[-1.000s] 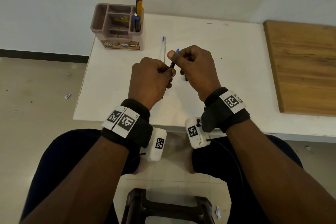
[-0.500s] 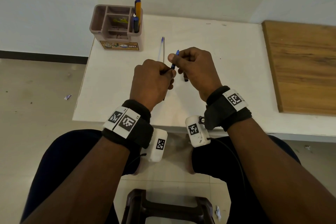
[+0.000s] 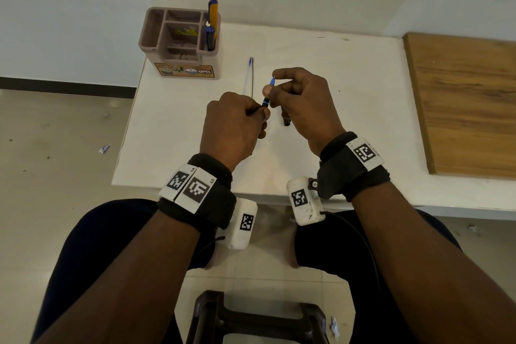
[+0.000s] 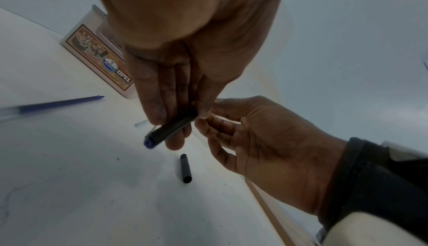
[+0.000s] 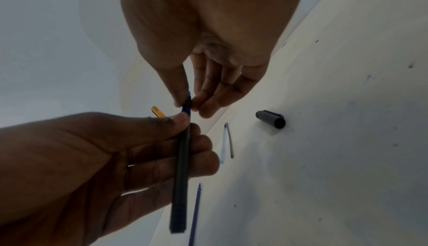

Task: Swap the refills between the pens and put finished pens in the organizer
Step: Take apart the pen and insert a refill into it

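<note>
My left hand grips a black pen barrel above the white table. My right hand pinches the pen's blue tip section between thumb and fingers. The barrel's blue back end sticks out below my left fingers. A black cap lies on the table under my right hand. Two thin refills lie side by side beyond my hands, and a third blue refill lies nearer. The brown organizer stands at the table's far left corner, with a yellow pen and a dark one in its right slot.
A wooden board covers the right part of the table. The table's near edge runs just under my wrists. A dark stool stands between my knees on the tiled floor.
Both hands keep their hold on the pen and have hardly moved.
</note>
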